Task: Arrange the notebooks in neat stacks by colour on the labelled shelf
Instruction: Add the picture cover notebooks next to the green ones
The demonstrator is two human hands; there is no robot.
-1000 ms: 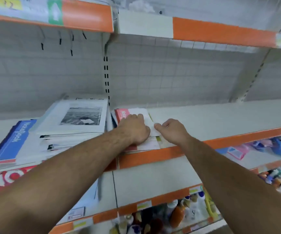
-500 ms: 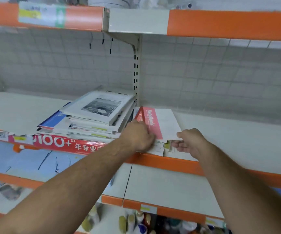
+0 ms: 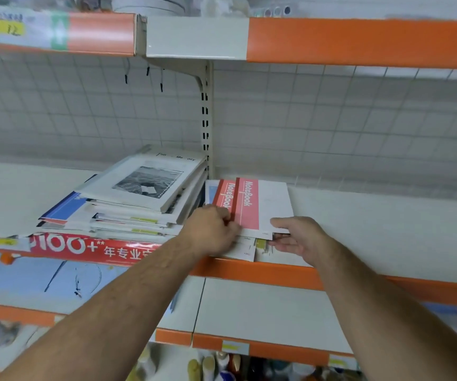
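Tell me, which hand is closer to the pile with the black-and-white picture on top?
Left. The left hand grips the pink notebooks just beside that pile; the right hand holds their front edge, farther right.

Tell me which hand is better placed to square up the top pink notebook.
Right, probably: the right hand pinches the front edge of the top pink notebook, on its free side. The left hand holds the stack at its near-left corner, steadying it.

Two pink notebooks [image 3: 266, 204] [image 3: 225, 198], one mixed pile [image 3: 139, 207], two hands [image 3: 211, 231] [image 3: 303, 239]
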